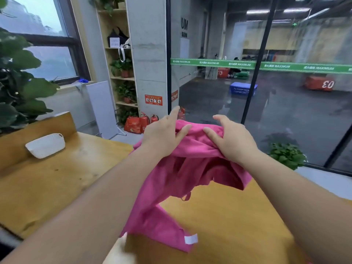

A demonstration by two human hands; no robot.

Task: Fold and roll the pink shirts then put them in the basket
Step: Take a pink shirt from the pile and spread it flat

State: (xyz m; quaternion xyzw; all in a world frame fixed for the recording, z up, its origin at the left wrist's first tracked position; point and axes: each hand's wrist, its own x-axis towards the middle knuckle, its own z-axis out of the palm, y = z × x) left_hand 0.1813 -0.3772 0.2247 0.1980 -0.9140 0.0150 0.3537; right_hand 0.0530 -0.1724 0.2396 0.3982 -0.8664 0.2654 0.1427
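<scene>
A pink shirt (171,189) hangs crumpled in the air above the wooden table (228,221), its lower end with a white label trailing down to the tabletop. My left hand (162,136) grips the shirt's top edge on the left, thumb over the cloth and index finger raised. My right hand (230,138) pinches the same edge a short way to the right. A white woven basket (45,144) sits on the table at the far left, with nothing visible inside it.
A raised wooden panel (36,128) backs the table behind the basket. A large leafy plant (17,88) stands at the left, a small potted plant (287,155) beyond the table's right edge. Fire extinguishers (145,120) and a glass wall lie ahead.
</scene>
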